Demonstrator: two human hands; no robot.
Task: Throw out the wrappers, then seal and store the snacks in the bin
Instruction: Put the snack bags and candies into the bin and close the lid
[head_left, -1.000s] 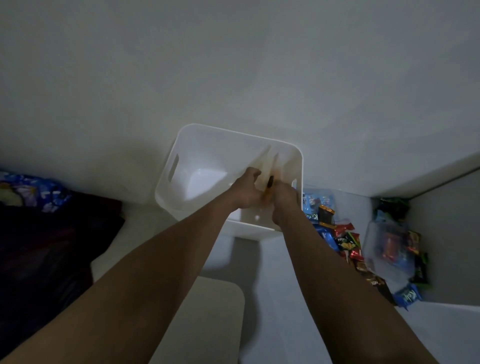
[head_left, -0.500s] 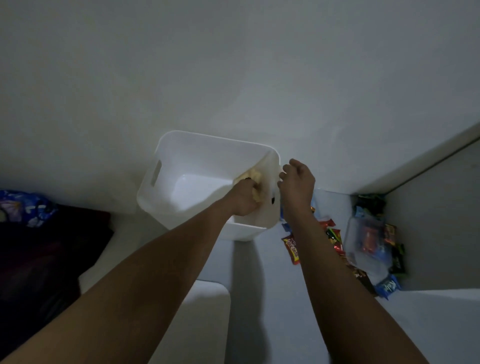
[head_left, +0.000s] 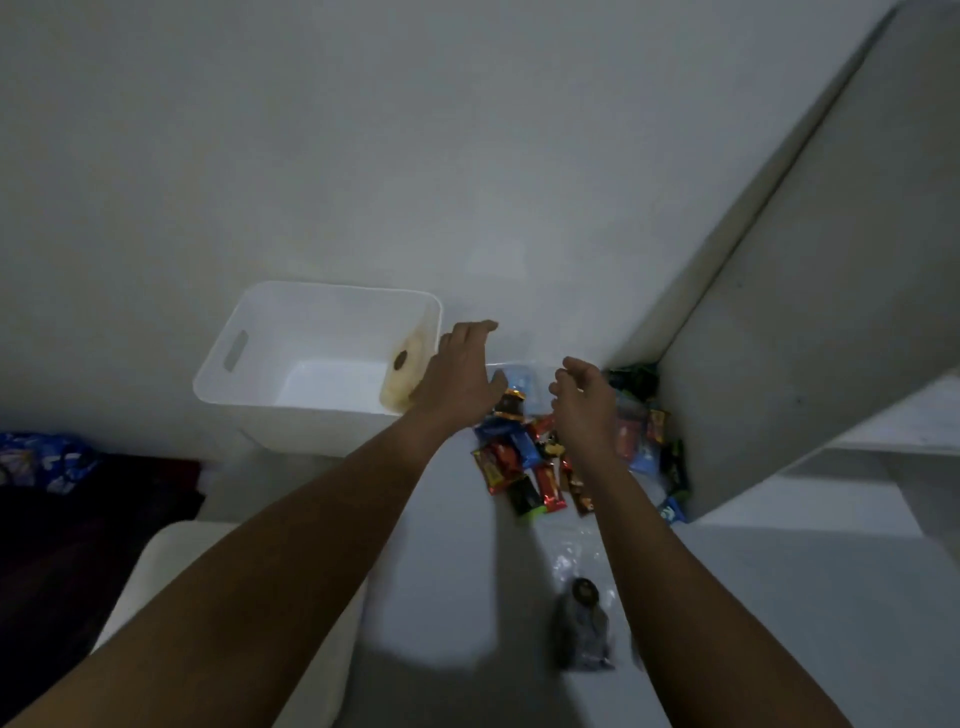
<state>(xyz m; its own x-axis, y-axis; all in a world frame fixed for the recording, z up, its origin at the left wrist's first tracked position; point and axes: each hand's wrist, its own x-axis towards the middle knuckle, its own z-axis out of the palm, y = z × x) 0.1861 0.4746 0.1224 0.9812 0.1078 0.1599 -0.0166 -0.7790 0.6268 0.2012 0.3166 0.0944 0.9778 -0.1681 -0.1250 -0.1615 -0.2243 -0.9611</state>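
Note:
A white plastic bin (head_left: 260, 332) with a handle slot stands on the white surface against the wall. A clear bag of yellowish snacks (head_left: 402, 376) leans inside its right wall. My left hand (head_left: 460, 371) hovers just right of the bin's rim, fingers spread and holding nothing. My right hand (head_left: 584, 400) is over a pile of small colourful snack packets (head_left: 524, 462), fingers loosely curled and nothing in them. A clear bag with dark snacks (head_left: 584, 629) lies nearer to me, below my right forearm.
A grey cabinet side (head_left: 810, 322) closes the corner on the right, with more packets (head_left: 649, 415) wedged at its foot. A cream cushion (head_left: 171, 566) is at lower left. Dark fabric (head_left: 62, 525) and a blue printed bag (head_left: 41, 460) lie at the left edge.
Both hands left the bin: the left hand let go of the yellowish snack bag, now resting inside, and both moved right towards the packet pile. The camera view shifted right.

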